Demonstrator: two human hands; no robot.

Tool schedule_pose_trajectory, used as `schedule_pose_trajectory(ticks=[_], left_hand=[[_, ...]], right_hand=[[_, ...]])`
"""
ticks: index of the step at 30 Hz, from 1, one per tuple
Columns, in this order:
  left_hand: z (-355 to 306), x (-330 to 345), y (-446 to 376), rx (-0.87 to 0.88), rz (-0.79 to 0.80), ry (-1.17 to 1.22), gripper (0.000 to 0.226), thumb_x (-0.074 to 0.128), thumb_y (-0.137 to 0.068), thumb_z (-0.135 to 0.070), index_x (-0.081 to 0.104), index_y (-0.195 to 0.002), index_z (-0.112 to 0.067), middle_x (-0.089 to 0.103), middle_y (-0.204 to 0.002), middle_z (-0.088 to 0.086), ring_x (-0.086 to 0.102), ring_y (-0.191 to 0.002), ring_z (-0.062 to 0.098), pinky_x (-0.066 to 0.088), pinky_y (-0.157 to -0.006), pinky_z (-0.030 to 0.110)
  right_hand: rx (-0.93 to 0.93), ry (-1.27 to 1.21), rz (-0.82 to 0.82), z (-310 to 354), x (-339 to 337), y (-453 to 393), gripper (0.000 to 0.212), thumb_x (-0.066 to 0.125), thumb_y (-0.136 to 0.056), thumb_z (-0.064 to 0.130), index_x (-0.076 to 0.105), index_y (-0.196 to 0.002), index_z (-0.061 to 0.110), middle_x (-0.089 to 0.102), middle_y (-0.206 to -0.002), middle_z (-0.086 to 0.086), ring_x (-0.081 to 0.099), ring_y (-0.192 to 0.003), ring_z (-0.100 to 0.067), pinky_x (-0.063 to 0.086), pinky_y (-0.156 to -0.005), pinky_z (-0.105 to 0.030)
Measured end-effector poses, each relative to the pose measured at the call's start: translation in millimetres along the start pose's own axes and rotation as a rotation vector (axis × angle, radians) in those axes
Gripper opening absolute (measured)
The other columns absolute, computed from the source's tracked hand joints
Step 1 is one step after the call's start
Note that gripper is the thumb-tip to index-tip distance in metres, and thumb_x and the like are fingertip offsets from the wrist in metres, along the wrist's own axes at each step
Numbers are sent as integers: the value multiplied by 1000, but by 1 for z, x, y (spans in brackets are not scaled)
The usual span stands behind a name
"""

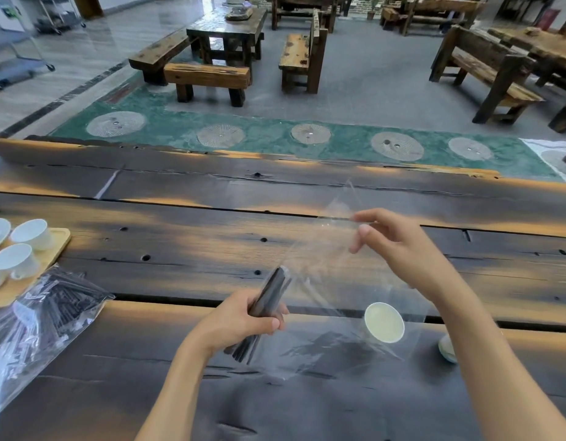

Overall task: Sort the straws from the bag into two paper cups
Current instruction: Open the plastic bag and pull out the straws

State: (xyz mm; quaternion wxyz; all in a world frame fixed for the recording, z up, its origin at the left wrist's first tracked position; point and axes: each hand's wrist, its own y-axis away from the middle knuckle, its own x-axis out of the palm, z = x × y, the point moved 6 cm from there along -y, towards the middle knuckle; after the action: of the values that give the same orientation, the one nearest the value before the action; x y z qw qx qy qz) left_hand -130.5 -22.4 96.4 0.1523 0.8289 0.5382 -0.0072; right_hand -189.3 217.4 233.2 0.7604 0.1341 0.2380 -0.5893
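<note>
My left hand [243,319] grips a bundle of black straws [270,294] near the table's middle; the bundle points up and away. My right hand [393,246] pinches the top edge of a clear plastic bag [332,281], which hangs down over the table and partly around the straws. An empty white paper cup [384,322] stands behind the clear film, to the right of the left hand. A second paper cup [447,348] shows only as a sliver behind my right forearm.
Another clear bag full of black straws [42,316] lies at the left edge. A wooden tray [57,246] with white ceramic cups [17,261] sits at the far left. The dark plank table [179,243] ends ahead; benches stand beyond.
</note>
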Motion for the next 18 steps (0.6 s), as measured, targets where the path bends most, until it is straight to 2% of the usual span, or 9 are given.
schedule_pose_trajectory(ticks=[2,4,6,8,10,12,13,16,18], left_hand=[[-3,-3,4,1,-12,0,18,74,-85,-5,69,-101,1,76,-88,3,67,-75,15,55,-81,30],[-7,-4,9,10,-2,20,24,76,-86,-8,65,-105,0,72,-82,4,66,-73,18,55,-77,30],[-12,-3,12,19,27,24,21,76,-87,-10,63,-102,-3,69,-79,3,64,-72,19,53,-72,29],[-18,0,14,25,71,6,16,75,-88,-12,63,-97,-8,68,-77,0,64,-71,17,51,-69,27],[-23,3,14,27,108,-12,18,75,-89,-16,62,-98,-7,67,-76,-2,63,-70,17,50,-68,27],[-25,5,13,22,115,-24,23,75,-89,-18,62,-101,-3,67,-73,0,61,-68,17,49,-67,25],[-26,5,13,18,118,-26,24,75,-88,-18,61,-101,-3,66,-71,1,60,-67,17,48,-67,25],[-26,6,14,14,143,-21,25,76,-88,-19,61,-99,-4,65,-68,4,60,-66,19,48,-68,29],[-25,5,15,16,153,-21,23,75,-89,-17,61,-99,-2,64,-68,3,60,-66,20,48,-69,30]], right_hand=[[95,-279,47,-9,1,2,25,39,-105,8,63,-107,2,72,-78,-17,68,-70,-27,55,-65,-36],[196,-492,201,-13,4,7,24,40,-102,2,64,-102,-3,69,-83,-25,64,-56,-29,50,-48,-32],[196,-438,419,-8,9,15,24,52,-96,4,75,-94,11,73,-95,-25,62,-53,-32,43,-40,-28],[165,-287,644,-3,19,24,34,55,-96,5,80,-85,27,76,-100,-17,65,-77,-47,46,-44,-30],[170,-234,769,-1,27,31,32,53,-98,6,77,-106,26,75,-110,-14,67,-83,-42,56,-60,-37],[184,-179,813,-4,35,33,35,50,-101,7,60,-132,20,75,-112,-11,68,-79,-28,56,-77,-46],[177,-116,827,-5,38,34,39,49,-102,9,53,-138,22,76,-108,-9,67,-79,-24,53,-82,-47],[142,-29,862,-8,40,39,44,46,-104,11,48,-142,31,77,-102,-5,66,-86,-21,52,-87,-39],[161,-118,845,-11,36,40,42,47,-103,6,55,-138,27,72,-117,-2,67,-105,-24,53,-95,-42]])
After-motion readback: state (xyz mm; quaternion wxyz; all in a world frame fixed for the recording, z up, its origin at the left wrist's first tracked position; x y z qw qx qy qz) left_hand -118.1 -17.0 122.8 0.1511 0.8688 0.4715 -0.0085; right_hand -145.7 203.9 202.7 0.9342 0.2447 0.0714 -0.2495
